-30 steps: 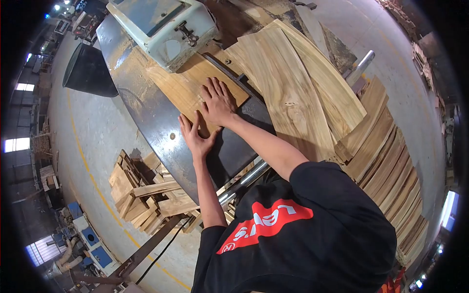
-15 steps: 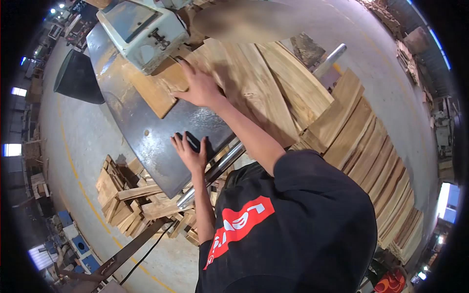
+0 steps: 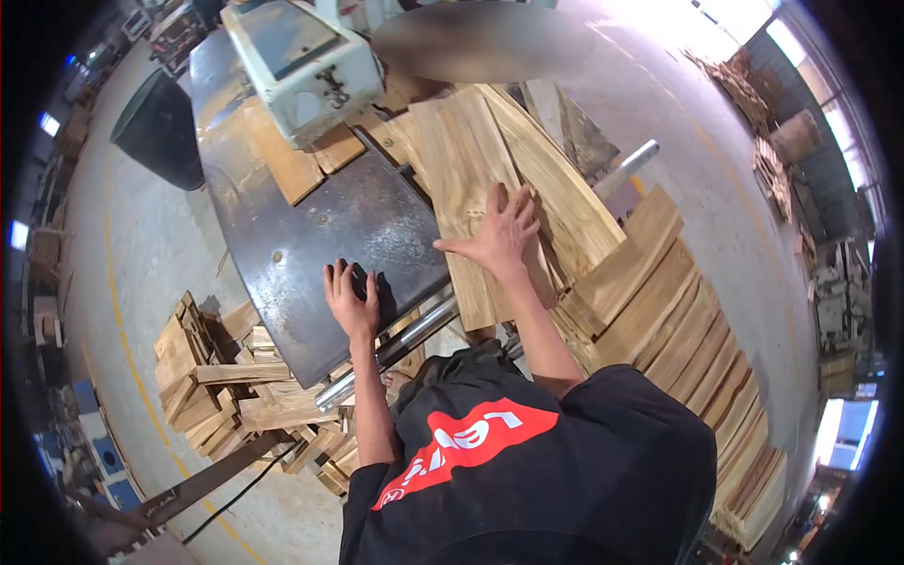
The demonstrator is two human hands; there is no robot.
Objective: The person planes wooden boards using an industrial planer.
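Note:
My right hand [image 3: 499, 231] lies with fingers spread on a pale wooden board [image 3: 452, 151], its thumb reaching past the board's left edge. Another long board [image 3: 556, 174] with natural grain lies alongside to the right. On the dark metal machine table [image 3: 282, 231], my left hand [image 3: 350, 303] rests with its fingers stretched out and holds nothing. Beyond both hands stands a pale green machine housing [image 3: 315, 89]. Smooth brown wooden pieces [image 3: 282, 160] lie against the housing's near side.
A metal rail [image 3: 405, 344] runs along the table's near edge. Stacked boards [image 3: 697, 320] stand at the right. Offcuts [image 3: 221, 386] are heaped at the lower left, and a dark bin [image 3: 160, 132] stands beyond the table. A blurred patch hides part of the top.
My right hand has moved from the brown wood near the housing back to the right, onto the pale board. My left hand stays on the metal table. The view has shifted slightly.

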